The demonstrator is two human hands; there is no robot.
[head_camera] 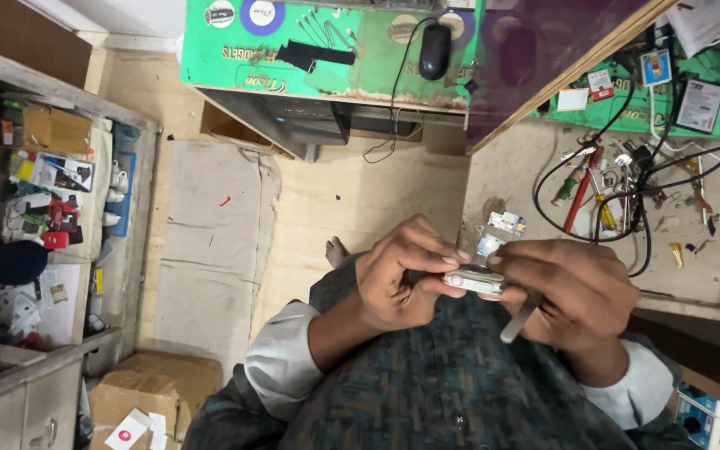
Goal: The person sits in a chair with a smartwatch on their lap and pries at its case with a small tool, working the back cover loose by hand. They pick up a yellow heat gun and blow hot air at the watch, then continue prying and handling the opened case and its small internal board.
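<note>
over my lap, both hands meet. my left hand (pixel 397 275) pinches the small white device (pixel 474 281) by its end; my right hand (pixel 572 292) grips its other end w/ a grey tool (pixel 520 317) tucked under. judgement: brace steady, pry gently. device: slim, white, pinkish round spot.

Dim, warm indoor light, soft shadows, wide-angle bending at the edges, slight blur throughout.

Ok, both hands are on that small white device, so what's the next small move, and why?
Probably steady the small white device with the left hand and bring up the grey tool in the right hand. Both hands pinch the device at its ends, and the tool points down, away from it.
</note>
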